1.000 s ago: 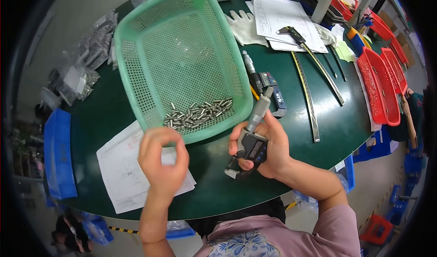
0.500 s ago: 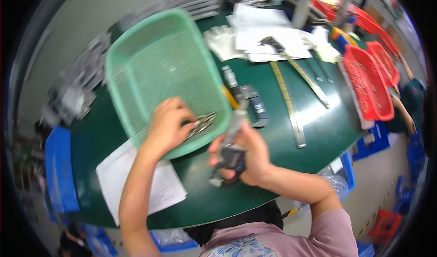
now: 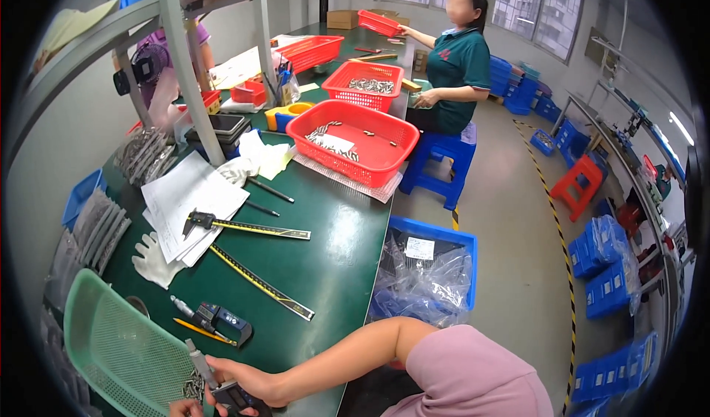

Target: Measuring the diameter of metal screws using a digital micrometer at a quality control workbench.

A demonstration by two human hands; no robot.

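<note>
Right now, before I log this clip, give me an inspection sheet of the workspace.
Surface: green table, glossy, reflecting light.
Job's things: green basket at lower left, with small metal pins; micrometer.
Clutter: second micrometer beside a yellow pencil; caliper, papers, white glove.
Hands: right hand grips the first micrometer; left hand mostly cut off by the lower edge, grip unclear.
Cables: nothing seen.
Surroundings: co-worker with one hand at a far red basket; blue crate of plastic bags beside the table.

View taken from wearer's head, angled down along green table (image 3: 336,210); right hand (image 3: 242,378) framed close, lower left; windows (image 3: 556,14) distant, top right.
</note>
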